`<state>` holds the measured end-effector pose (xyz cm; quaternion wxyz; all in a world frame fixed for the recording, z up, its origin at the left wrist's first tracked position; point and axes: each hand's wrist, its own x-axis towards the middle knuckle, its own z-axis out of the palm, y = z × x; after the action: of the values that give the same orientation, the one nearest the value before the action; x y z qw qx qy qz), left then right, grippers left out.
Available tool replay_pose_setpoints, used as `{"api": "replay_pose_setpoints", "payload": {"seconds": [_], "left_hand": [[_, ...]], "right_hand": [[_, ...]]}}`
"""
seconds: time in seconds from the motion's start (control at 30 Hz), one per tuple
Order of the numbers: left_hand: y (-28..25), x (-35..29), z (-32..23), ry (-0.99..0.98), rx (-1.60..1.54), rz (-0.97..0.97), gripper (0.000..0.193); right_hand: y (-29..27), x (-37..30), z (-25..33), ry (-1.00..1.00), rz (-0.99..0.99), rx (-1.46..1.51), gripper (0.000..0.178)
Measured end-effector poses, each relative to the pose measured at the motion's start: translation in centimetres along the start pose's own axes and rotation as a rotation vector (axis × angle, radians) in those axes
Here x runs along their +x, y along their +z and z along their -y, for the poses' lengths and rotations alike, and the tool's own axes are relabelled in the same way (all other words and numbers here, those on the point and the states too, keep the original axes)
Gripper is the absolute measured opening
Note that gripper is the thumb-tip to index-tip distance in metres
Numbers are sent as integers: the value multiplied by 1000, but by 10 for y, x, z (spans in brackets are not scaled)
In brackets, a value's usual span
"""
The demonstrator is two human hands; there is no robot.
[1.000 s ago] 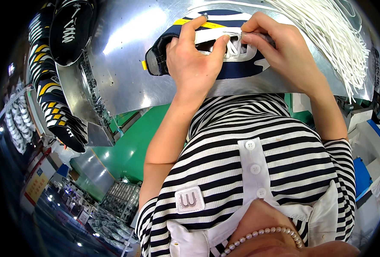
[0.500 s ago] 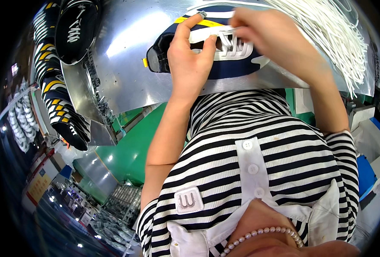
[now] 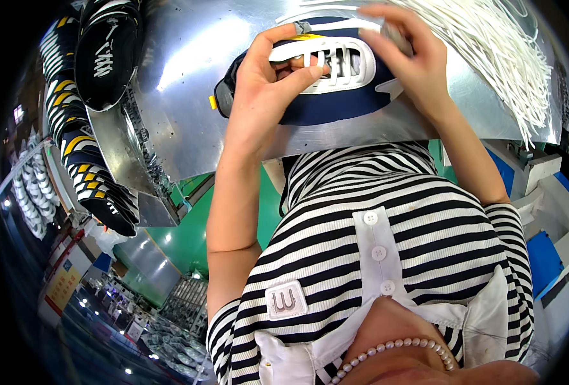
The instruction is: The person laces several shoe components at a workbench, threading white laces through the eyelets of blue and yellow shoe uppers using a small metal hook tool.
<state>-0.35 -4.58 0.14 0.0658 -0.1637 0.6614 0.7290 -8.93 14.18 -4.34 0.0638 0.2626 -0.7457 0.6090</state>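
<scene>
A navy sneaker (image 3: 336, 110) with white lace panels and a yellow stripe lies on its sole on the metal table, toe to the right. White shoelace (image 3: 343, 64) crosses its opening in several rows. My left hand (image 3: 258, 80) grips the sneaker at its opening: the thumb lies by the laces, some fingertips show inside, and the forefinger, wrapped in grey at its tip, rests along the far side. Above the toe, my right hand (image 3: 416, 54) is raised and slightly blurred, with thumb and forefinger apart. I see nothing between them. Grey wrap covers another of its fingers.
A large bundle of white laces (image 3: 496, 64) spreads over the right of the metal table (image 3: 194, 122). At left, a row of stacked navy, white and yellow shoes (image 3: 79, 138) runs along the edge, beside a black shoe (image 3: 104, 64) and a metal trough (image 3: 114, 138).
My right hand has lifted away from the laces, its thumb and forefinger parting. My left hand has shifted slightly left, its fingers now inside the opening. The lace rows lie more evenly across.
</scene>
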Motion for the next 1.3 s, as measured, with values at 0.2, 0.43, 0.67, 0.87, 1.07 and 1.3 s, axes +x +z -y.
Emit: {"api": "replay_pose_setpoints", "payload": {"seconds": [0.2,0.43,0.67,0.87,1.07,1.3], "left_hand": [[8,3,1,-10,31,25,47],[7,15,8,125,226,-101,34],[7,15,4,229,550,-149,38],[2,-38,6,452,804,-139,47],[7,-34,21,530,821,-200,36],[4,-54,1,384,924,-175,24]], "right_hand": [[8,-4,9,-278,324,-300,30],[4,-15,49,-473,374,9,24],[-1,-28,39,147,374,64,17],[-29,-41,44,616,335,159,18],[16,-39,40,602,429,43,18],[18,-28,45,626,301,364,15]]}}
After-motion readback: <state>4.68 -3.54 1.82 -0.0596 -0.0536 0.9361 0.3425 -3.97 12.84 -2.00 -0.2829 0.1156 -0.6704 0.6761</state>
